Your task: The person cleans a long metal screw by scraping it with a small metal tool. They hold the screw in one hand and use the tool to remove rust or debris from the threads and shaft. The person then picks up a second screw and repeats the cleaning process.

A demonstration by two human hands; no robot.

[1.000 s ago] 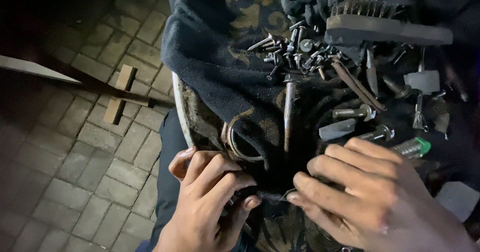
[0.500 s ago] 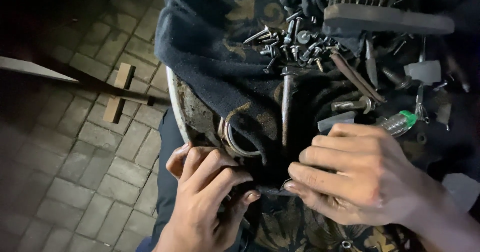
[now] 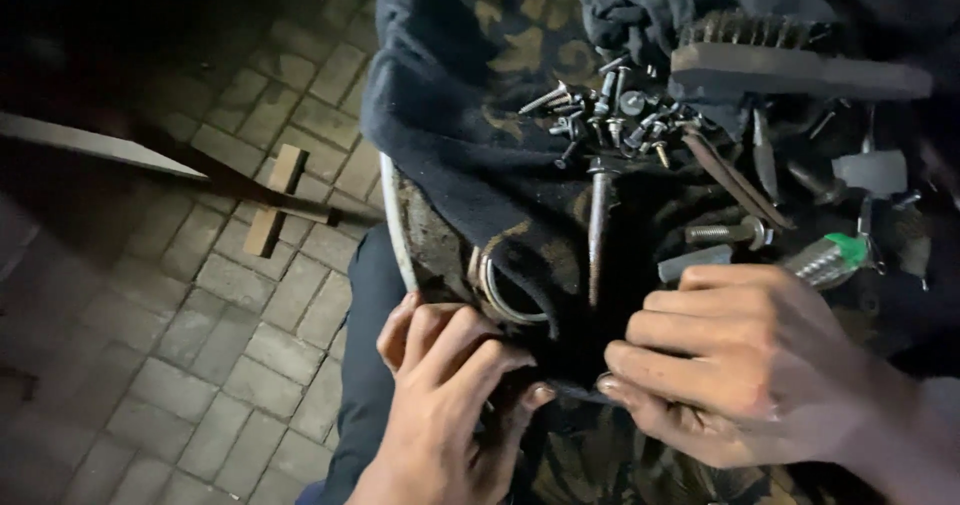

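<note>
My left hand and my right hand meet fingertip to fingertip at the near edge of a dark patterned cloth. Together they pinch a small dark piece; what it is I cannot tell. The left hand's fingers are curled, with the thumb pressed to the piece. Just beyond the hands on the cloth lie a long rusty nail and a metal ring.
A pile of screws, a wire brush, a bolt with a nut and a green-capped metal part lie on the cloth. The cloth covers a white-rimmed basin. A wooden tool rests on the brick paving at left.
Both hands stay pinched together on the small piece and have shifted only slightly. The view has tilted a little, nothing else has moved.
</note>
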